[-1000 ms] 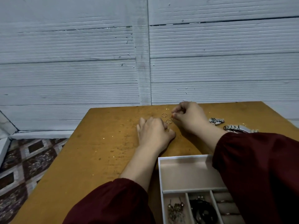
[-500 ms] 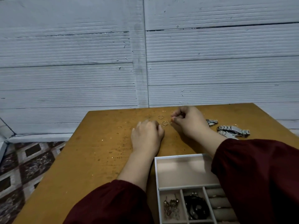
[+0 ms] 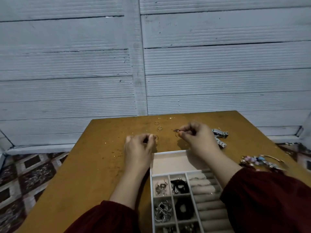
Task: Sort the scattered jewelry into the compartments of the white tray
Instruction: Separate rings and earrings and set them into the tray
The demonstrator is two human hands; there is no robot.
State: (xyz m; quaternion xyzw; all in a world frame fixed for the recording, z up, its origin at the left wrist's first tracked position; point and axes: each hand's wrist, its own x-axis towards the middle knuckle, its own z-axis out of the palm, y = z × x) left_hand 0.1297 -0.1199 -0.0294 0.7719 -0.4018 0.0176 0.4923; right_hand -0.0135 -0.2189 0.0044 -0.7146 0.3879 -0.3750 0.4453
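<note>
My right hand [image 3: 196, 138] pinches a thin gold ring [image 3: 177, 135] at its fingertips, just above the table beyond the white tray [image 3: 152, 167]. My left hand [image 3: 139, 148] has its fingers curled and pinches another gold ring [image 3: 156, 137] that sticks out past the fingertips. Two more gold rings [image 3: 159, 126] lie on the table farther back. A small dark charm [image 3: 176, 130] lies by the right fingertips. The tray's big far compartment is bare; its small compartments hold earrings, dark bands and chains, and its ring rolls hold a few rings.
A silver watch [image 3: 219, 133] lies right of my right hand. A colourful beaded piece [image 3: 259, 161] sits near the table's right edge. The wooden table [image 3: 94, 165] ends at a grey ribbed wall [image 3: 134, 64]. Patterned floor [image 3: 25, 175] lies to the left.
Both hands have drawn back toward the tray from the rings on the table, each with a ring pinched. The view tilted down, and more of the tray and the beaded piece shows.
</note>
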